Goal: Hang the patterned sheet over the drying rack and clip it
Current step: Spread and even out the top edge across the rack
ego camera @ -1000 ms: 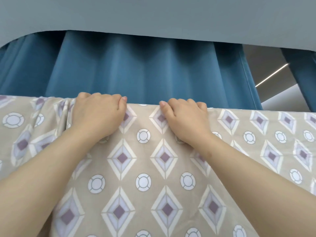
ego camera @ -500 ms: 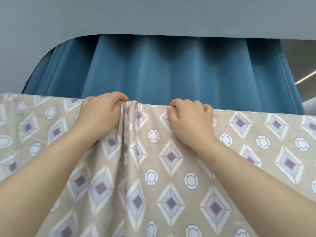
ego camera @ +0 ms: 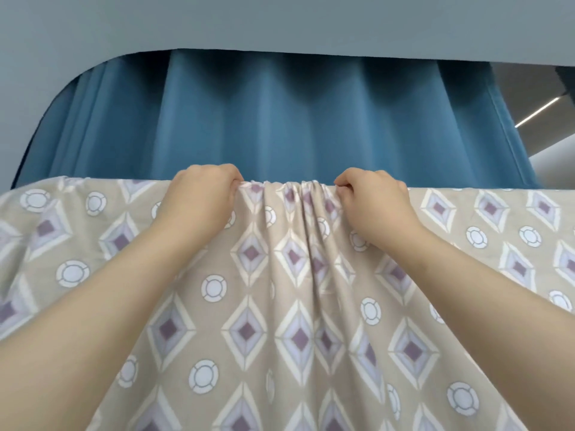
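Beige cloth printed with purple diamonds and white rings, the sheet [ego camera: 249, 331], is seen in the head view draped over a high straight line. This is presumably the rack bar, which is itself hidden under the fabric. Against the picture of a second ago, where the strip between the hands is flat, the top edge is now gathered into several tight folds [ego camera: 280, 194] between them. Half a second ago only one pleat is shown, beside the left hand. It is judged that the cloth is being shifted along the bar to be evened out, so the hanging is nearly done and the clipping is not yet begun. No clip is shown. The left hand [ego camera: 199, 200] is curled over the top edge, its fingers closed on the fabric just left of the folds. The right hand [ego camera: 373, 200] is likewise closed, with the edge pinched between thumb and forefinger just right of them. A blue curtain [ego camera: 280, 119] is hung behind.
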A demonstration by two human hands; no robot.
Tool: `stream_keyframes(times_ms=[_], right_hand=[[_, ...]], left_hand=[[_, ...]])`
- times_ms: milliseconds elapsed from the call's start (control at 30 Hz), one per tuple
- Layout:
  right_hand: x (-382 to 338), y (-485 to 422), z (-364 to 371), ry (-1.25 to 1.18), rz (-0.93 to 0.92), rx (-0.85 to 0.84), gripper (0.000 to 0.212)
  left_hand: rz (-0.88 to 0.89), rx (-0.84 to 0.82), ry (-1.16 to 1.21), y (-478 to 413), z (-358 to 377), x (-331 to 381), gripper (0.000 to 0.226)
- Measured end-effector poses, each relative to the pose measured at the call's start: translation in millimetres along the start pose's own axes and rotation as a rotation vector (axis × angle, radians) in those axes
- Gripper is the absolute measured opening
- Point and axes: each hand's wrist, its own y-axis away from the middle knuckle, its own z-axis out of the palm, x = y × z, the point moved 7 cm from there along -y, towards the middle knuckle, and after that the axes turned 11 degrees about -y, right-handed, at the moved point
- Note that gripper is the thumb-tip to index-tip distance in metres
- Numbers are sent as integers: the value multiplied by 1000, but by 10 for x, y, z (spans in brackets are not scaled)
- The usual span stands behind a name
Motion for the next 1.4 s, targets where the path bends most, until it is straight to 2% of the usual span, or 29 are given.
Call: stream_keyframes(times_ms=[100, 300, 433, 500, 600, 667, 800, 867, 1000, 1100, 1167, 1300, 1400], right_hand=[[-38, -13, -17, 34, 24, 27, 29], [-185, -49, -94, 166, -15, 42, 26], [-175, -52, -152, 158, -26, 36, 25], [-172, -27, -187, 127, -22, 55, 23], [-49, -54, -120, 86, -20, 42, 21], [-36, -58, -79, 35, 3, 1, 18], [15, -29, -9, -34, 42, 12, 9], [20, -7, -10, -67, 50, 29, 7], [-34, -23, -26, -61, 31, 19, 7], [-74, -33, -5, -54, 21, 13, 8], [-68, -34, -36, -46, 22, 14, 9], [-46, -34, -95, -18, 20, 4, 14], [-15, -17, -101, -13, 29, 1, 14]], left_hand=[[36, 7, -95, -52, 26, 0, 28], [85, 28, -126, -77, -82, -20, 27], [143, 49, -188, -211, -236, 5, 26], [89, 85, -114, -214, -306, -24, 25], [-83, 132, 2, -207, -161, -38, 27], [-185, 64, 60, -168, -68, -65, 27], [52, -117, 153, -97, 46, 275, 30], [97, -150, 209, -82, 54, 351, 28], [52, -86, 187, -138, -44, 260, 19], [75, -17, 76, -182, -164, 251, 19], [7, -8, 41, -224, -213, 195, 21], [-288, 21, 131, -110, -178, -81, 19], [-283, 9, 108, -28, -119, -76, 14]])
